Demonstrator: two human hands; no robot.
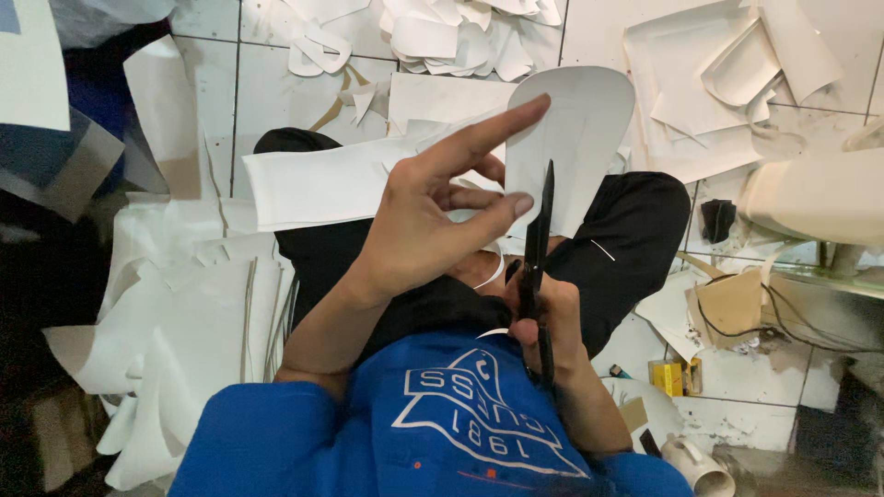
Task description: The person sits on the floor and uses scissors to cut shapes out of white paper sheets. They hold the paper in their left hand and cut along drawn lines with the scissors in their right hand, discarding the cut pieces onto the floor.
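Gripping black scissors (537, 267) in a closed right hand (545, 317), blades upright against a rounded white sheet (575, 138) pinched by the left hand (433, 221) above the lap, index finger extended

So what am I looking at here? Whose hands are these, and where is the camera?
There is no machine here: a person wears a camera on the head, and it looks straight down at their own lap and hands. You see a blue shirt at the bottom and dark trousers over crossed legs. The left hand pinches a rounded white sheet piece, with the forefinger stretched out. The right hand grips black scissors, blades pointing up along the edge of that piece. A long white strip lies across the lap. The tiled floor around is littered with white offcuts, and stacked white sheets lie at the person's left.
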